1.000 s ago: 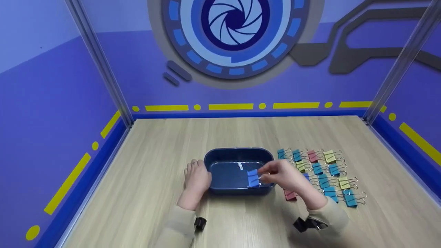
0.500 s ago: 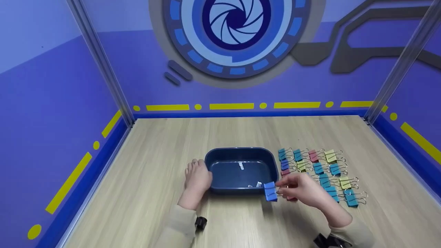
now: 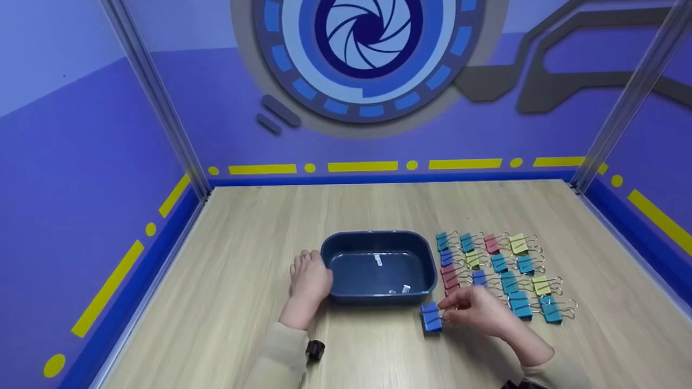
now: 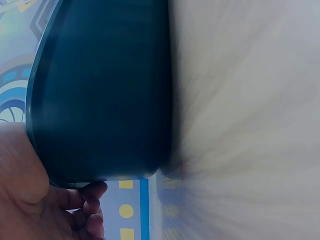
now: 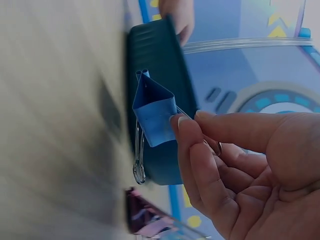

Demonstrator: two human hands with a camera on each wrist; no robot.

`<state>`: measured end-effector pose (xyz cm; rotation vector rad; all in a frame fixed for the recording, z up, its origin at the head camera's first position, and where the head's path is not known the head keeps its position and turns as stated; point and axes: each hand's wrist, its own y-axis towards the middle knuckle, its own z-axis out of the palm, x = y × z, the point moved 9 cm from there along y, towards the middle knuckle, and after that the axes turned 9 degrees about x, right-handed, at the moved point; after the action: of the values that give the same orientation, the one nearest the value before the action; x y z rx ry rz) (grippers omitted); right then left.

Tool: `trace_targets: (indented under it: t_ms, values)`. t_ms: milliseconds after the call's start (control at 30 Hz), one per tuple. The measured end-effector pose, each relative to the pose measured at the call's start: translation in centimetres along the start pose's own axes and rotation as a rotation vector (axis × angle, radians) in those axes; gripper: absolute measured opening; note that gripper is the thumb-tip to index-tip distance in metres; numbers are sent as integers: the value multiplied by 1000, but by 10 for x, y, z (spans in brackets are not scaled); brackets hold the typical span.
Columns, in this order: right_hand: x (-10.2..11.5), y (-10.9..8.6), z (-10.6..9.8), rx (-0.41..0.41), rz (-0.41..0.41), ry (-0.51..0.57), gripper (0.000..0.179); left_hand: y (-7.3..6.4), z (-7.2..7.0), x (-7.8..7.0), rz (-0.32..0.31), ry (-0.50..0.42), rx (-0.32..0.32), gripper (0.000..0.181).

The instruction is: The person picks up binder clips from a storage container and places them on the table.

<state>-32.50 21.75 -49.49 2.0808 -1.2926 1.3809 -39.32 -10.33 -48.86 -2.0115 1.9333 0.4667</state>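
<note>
In the head view my right hand pinches a blue binder clip by a wire handle, low over the table just off the near right corner of a dark blue plastic bin. The right wrist view shows thumb and fingertips on one handle of the blue clip, with its other handle hanging free. At the bin's left end, my left hand grips the wall. Seen from the left wrist, curled fingers lie against the bin's outer end; the thumb is hidden. Small white labels show on the bin floor.
Right of the bin lie several binder clips in rough rows: teal, yellow, red and blue. Purple panels wall the wooden table at the back and sides.
My right hand has carried the blue binder clip from over the bin's right part, out past its near right corner and down toward the table. The left hand has stayed on the bin.
</note>
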Motion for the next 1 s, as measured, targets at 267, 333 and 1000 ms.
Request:
trace_targets:
  t_ms: [267,333,1000]
  values:
    - [-11,9,2,-25,6,-12,20,-1,-1,-1,13,4,-12,33]
    - [-11,10,2,-34,14,-25,19,-1,-1,0,13,4,-14,33]
    - [24,-13,-43,-282,55,-265,37,-3,-3,2,-15,-19,1,35]
